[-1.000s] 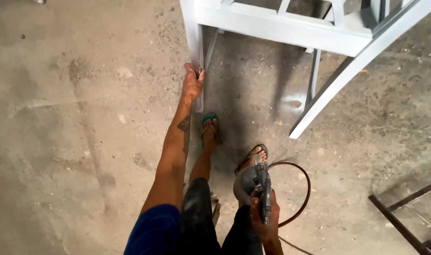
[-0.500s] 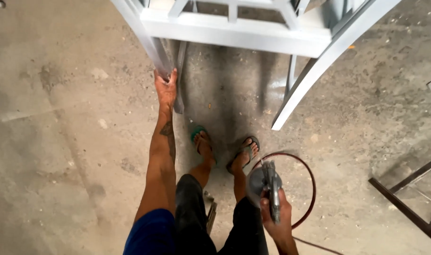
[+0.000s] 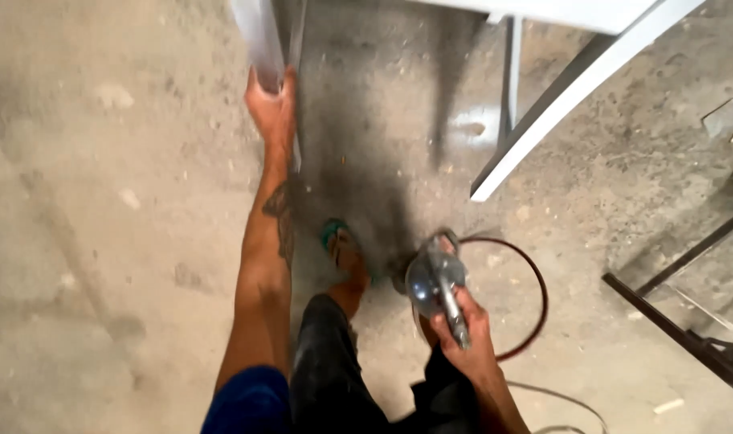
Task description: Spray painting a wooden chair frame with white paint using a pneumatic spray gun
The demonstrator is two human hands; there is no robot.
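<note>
White-painted metal frame leg (image 3: 258, 36), upper left of frame, clasped by the left hand (image 3: 271, 108); metal spray gun (image 3: 438, 285), lower centre, gripped in the right hand (image 3: 467, 341) with red hose (image 3: 535, 297) looped behind; steady the leg firmly, keeping the nozzle off skin.

floor (image 3: 101, 241): dusty concrete | on it: white frame (image 3: 559, 104), red hose (image 3: 535, 297)

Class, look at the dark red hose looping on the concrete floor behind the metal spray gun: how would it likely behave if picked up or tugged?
The dark red hose lies in a smooth loop, so it probably bends easily yet springs back. Thin for its length, it looks light. It runs toward the metal spray gun in the right hand, so tugging would likely drag on the gun.
</note>
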